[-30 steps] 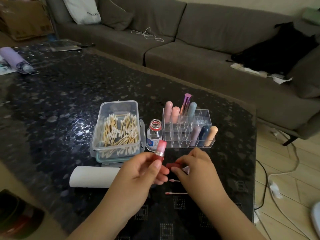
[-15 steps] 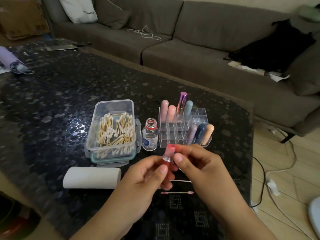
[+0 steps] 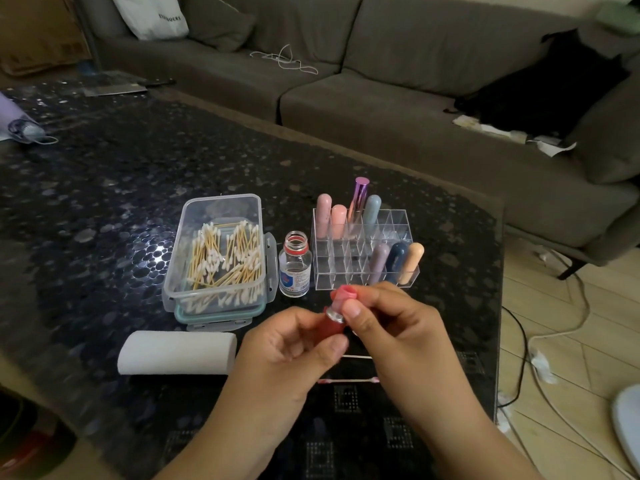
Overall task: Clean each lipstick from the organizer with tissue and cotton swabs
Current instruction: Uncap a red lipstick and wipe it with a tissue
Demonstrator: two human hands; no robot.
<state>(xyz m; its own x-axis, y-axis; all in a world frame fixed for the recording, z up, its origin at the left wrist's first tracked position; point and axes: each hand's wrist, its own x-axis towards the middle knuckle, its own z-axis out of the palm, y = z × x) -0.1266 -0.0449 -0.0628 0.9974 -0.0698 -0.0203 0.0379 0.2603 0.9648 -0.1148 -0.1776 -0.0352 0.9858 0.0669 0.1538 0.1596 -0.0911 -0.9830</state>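
A: What have you got in your grip?

B: My left hand is curled round the red base of an uncapped lipstick with a silver collar and a pink bullet. My right hand pinches the top of it, thumb and forefinger closed on the bullet. Whether a scrap of tissue sits under those fingers I cannot tell.

A: And the rest of the set?

B: Just beyond my fingertips stands the clear plastic organizer with square compartments. Seven capped sticks are in it: four along its far row, three at its near right corner. Most compartments hold nothing.

A: Supplies?

B: Beyond and to the left of my left hand is the clear lidless box of wooden cotton swabs, and between it and the organizer a small open glass bottle with a red neck. The white tissue roll lies just left of my left wrist. Below my grip, on the dark pebble-patterned table, two swabs lie loose, one tipped pink.

A: How far along, then?

B: Early, I judge. One stick in hand; which of the seven are cleaned I cannot tell
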